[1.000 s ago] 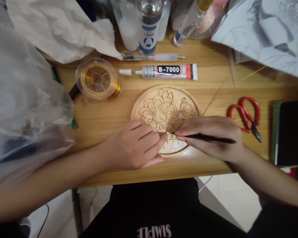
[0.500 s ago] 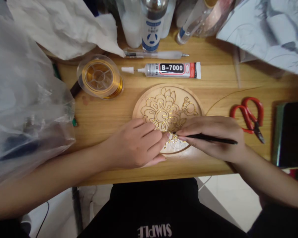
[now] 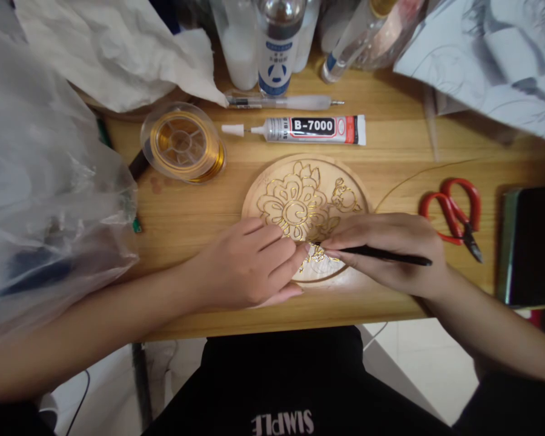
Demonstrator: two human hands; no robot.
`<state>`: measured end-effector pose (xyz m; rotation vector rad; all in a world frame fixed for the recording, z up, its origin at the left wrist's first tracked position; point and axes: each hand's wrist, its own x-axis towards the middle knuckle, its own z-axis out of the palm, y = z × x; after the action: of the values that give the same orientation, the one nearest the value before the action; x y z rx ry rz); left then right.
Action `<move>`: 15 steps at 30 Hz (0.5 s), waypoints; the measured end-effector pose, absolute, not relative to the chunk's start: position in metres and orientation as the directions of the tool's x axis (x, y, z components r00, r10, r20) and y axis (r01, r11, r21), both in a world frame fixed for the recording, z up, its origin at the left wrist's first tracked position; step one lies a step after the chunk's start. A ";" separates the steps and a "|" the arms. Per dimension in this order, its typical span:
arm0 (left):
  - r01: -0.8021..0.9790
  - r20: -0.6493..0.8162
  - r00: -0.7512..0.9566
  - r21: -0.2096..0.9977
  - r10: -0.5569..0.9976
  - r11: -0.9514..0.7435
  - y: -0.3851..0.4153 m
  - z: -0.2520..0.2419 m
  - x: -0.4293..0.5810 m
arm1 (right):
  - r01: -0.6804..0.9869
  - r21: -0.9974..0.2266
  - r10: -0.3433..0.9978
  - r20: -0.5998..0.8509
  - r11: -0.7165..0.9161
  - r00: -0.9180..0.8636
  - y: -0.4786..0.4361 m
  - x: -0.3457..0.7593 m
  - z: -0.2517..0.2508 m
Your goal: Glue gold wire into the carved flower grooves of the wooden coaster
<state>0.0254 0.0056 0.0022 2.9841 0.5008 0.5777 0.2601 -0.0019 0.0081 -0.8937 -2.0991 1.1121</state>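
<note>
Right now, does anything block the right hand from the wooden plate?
Nothing visible does: the right hand holds the black tool over the wooden plate. The left hand's fingertips are close beside the tool's tip; whether they touch it is unclear.

Round wooden board sits mid-frame on the desk, with a gold-outlined flower design on it. Left hand is curled over its lower left edge, and the right hand has a slim black tool pinched, front end right by the left fingertips. Can't make out that tip, tbh. Spool of gold wire is upper left, B-7000 tube top center just below a pen, red-handled cutters right of center, dark phone-like slab at the right edge.
</note>
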 end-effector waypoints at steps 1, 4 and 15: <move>0.302 0.354 0.877 0.120 0.325 -0.946 0.006 0.002 0.025 | 0.281 -0.861 0.779 0.187 0.423 -0.599 -0.002 0.260 0.008; 0.302 0.361 0.874 0.118 0.324 -0.946 0.005 0.001 0.025 | 0.274 -0.861 0.774 0.193 0.428 -0.603 -0.001 0.260 0.008; 0.282 0.395 0.866 0.118 0.306 -0.952 0.004 0.000 0.024 | 0.262 -0.855 0.767 0.216 0.447 -0.604 -0.001 0.259 0.009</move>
<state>0.0236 0.0038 -0.0002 2.9799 0.4695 0.6457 0.2592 -0.0007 0.0087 -0.8584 -2.1028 1.0963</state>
